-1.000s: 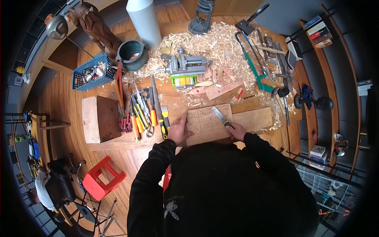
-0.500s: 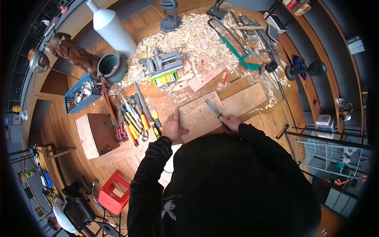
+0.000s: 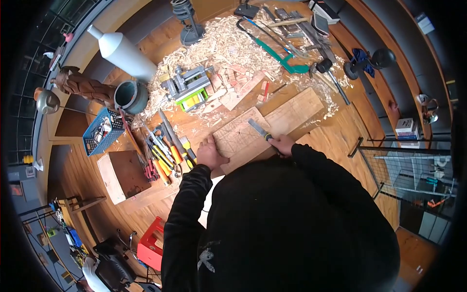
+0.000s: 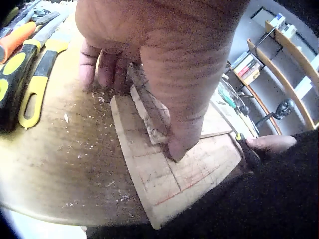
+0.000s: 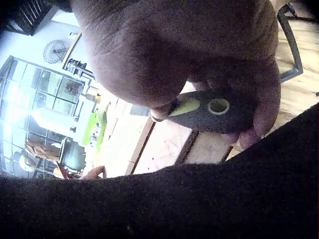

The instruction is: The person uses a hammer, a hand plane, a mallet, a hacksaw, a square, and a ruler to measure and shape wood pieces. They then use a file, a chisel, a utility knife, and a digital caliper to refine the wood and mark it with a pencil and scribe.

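A pencil-lined wooden board (image 3: 238,132) lies at the near table edge. My left hand (image 3: 209,155) grips its left end; in the left wrist view the thumb (image 4: 182,144) is on the wood, the other fingers beyond a raised wooden edge (image 4: 149,112). My right hand (image 3: 283,145) holds a flat-bladed tool (image 3: 258,129) by its black and yellow handle, the blade over the lined board. In the right wrist view the fingers curl round the handle (image 5: 214,109). Another plain board (image 3: 296,113) extends to the right.
Chisels, files and other hand tools (image 3: 165,155) lie left of the boards, beside a wooden box (image 3: 124,175). Behind are a vise (image 3: 187,82), wood offcuts (image 3: 233,92), shavings (image 3: 224,44) and a green-handled saw (image 3: 294,68). A blue basket (image 3: 102,131) stands at the left.
The head view has turned, so the table and boards appear rotated and shifted left. Both hands keep their holds; the tool's blade remains over the lined board.
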Available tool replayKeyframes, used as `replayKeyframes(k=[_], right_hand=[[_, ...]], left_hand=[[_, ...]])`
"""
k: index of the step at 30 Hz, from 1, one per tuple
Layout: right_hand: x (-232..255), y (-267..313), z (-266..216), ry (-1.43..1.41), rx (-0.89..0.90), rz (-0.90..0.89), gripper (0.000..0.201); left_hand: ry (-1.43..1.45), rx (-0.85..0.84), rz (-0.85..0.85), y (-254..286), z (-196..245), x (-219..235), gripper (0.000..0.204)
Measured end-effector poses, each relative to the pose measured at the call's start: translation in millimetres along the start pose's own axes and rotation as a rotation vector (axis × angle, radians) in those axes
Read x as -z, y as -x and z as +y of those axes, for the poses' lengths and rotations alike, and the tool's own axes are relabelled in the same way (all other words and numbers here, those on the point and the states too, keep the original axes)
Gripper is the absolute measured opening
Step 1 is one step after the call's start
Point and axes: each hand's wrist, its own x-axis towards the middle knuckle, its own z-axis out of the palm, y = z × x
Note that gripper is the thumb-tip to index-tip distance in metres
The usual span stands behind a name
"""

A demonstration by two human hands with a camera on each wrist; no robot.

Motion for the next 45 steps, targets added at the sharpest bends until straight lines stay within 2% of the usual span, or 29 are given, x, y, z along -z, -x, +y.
replayKeyframes(k=[2,5,14,16,17,20,22,26,28,37,41,43,45], right_hand=[[-3.6,-1.9,3.3,0.004,-0.030,-0.034,0.051],[-17.8,-1.8,6.3,-0.065,0.021,0.049,0.055],[-25.3,-1.8,3.0,-0.060,0.063,0.088,0.054],[-21.5,-0.5,5.9,0.053,0.204,0.242,0.054],[-17.4,0.6,5.5,0.054,0.205,0.249,0.054],[-3.2,-0.3,3.4,0.139,0.205,0.193,0.054],[-1.3,-4.0,6.3,0.028,0.224,0.117,0.051],[1.3,-7.3,7.4,0.088,0.305,0.183,0.046],[3.6,-5.4,3.8,0.147,0.403,0.264,0.043],[16.4,-1.1,12.7,0.218,0.406,0.218,0.050],[13.8,2.2,8.0,0.190,0.403,0.240,0.048],[11.2,6.8,1.9,0.067,0.460,0.338,0.041],[11.2,12.9,-6.2,0.033,0.479,0.358,0.039]], left_hand=[[-0.025,0.023,0.034,0.2,4.4,4.9,0.112],[-0.040,0.002,0.092,3.5,7.2,6.1,0.105],[-0.051,-0.066,0.141,3.9,3.7,-1.7,0.104],[-0.056,-0.076,0.129,4.8,5.1,0.6,0.104],[-0.060,-0.079,0.119,5.9,6.2,2.1,0.104],[-0.074,-0.091,0.121,5.5,7.8,2.6,0.105],[-0.091,-0.102,0.122,4.7,9.2,2.7,0.105],[-0.107,-0.111,0.117,1.2,11.4,1.8,0.105],[-0.105,-0.094,0.119,2.3,13.8,-1.3,0.106],[-0.098,-0.067,0.087,2.3,23.5,2.2,0.111],[-0.089,-0.072,0.078,2.7,24.8,4.1,0.110],[-0.073,-0.066,0.064,2.5,26.2,3.8,0.110],[-0.057,-0.062,0.053,3.1,26.8,4.2,0.109]])
